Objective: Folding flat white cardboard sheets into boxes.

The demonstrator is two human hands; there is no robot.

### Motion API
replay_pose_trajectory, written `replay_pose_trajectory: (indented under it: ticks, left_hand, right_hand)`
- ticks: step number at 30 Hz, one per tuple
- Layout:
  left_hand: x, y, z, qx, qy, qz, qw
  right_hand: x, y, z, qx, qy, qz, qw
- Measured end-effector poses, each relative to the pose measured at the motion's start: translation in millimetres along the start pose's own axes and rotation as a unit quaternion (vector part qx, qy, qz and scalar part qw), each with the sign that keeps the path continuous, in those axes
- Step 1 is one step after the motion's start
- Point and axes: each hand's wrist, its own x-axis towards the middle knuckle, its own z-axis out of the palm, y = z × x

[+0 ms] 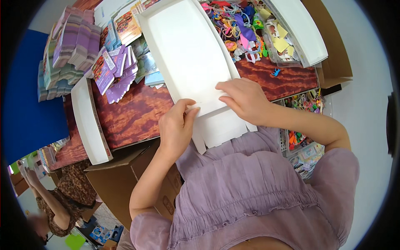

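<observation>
A long, shallow white cardboard box [189, 46] slants across the table's front edge, its inside facing up. Its near end has an unfolded flap [218, 127] with tabs, hanging toward my lap. At the left near corner, my left hand [177, 127] pinches the card between thumb and fingers. My right hand [246, 100] is at the right near corner, thumb and forefinger closing on the card there. The fold line of the flap runs between both hands.
Stacks of banded cards [68, 50] and fanned purple packets [114, 73] lie left. A narrow white tray [89, 118] leans at the table edge. Colourful trinkets [239, 29] and a clear bin [283, 41] stand right. A cardboard carton [125, 175] is below; another person [62, 196] works lower left.
</observation>
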Motion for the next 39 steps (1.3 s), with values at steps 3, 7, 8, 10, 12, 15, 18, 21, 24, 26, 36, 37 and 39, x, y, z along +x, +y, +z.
replay_pose_trajectory:
  ticks: [3, 7, 8, 10, 12, 15, 18, 21, 24, 26, 36, 37, 39]
  left_hand:
    - [-2, -4, 7, 0.019, 0.025, -0.004, 0.999]
    - [-2, -12, 16, 0.069, 0.094, 0.108, 0.987]
    - [-1, -17, 19, 0.106, 0.089, 0.15, 0.979]
    - [-4, -18, 20, 0.142, 0.086, 0.193, 0.967]
    - [-12, -14, 14, 0.144, 0.044, 0.244, 0.958]
    - [-9, -27, 19, 0.171, 0.063, 0.29, 0.94]
    - [-12, -30, 21, 0.146, 0.077, 0.299, 0.94]
    - [-21, -12, 20, 0.087, 0.175, 0.252, 0.948]
    - [-24, 4, 25, -0.167, 0.264, 0.124, 0.942]
    - [-23, 19, 15, -0.567, 0.078, -0.09, 0.815]
    - [-3, 27, 46, -0.499, 0.237, -0.026, 0.833]
    - [-2, 29, 49, -0.502, 0.272, -0.039, 0.82]
    - [0, 21, 47, -0.484, 0.257, -0.037, 0.835]
  right_hand:
    - [9, -3, 1, -0.135, 0.094, -0.158, 0.974]
    - [1, -7, 18, -0.193, 0.053, -0.283, 0.938]
    - [2, -6, 23, -0.193, 0.0, -0.273, 0.942]
    - [7, -3, 22, -0.153, 0.001, -0.267, 0.951]
    - [10, -3, 19, -0.077, -0.011, -0.205, 0.976]
    - [7, -14, 22, -0.044, -0.003, -0.172, 0.984]
    - [13, -25, 25, -0.011, -0.011, -0.155, 0.988]
    - [23, -22, 24, -0.025, -0.024, -0.172, 0.984]
    - [22, -27, 17, -0.068, 0.003, -0.215, 0.974]
    - [17, -34, 23, -0.082, 0.035, -0.26, 0.962]
    - [32, -56, 27, 0.006, 0.023, -0.135, 0.991]
    - [32, -54, 28, 0.005, 0.025, -0.135, 0.991]
    - [28, -49, 28, -0.017, 0.006, -0.144, 0.989]
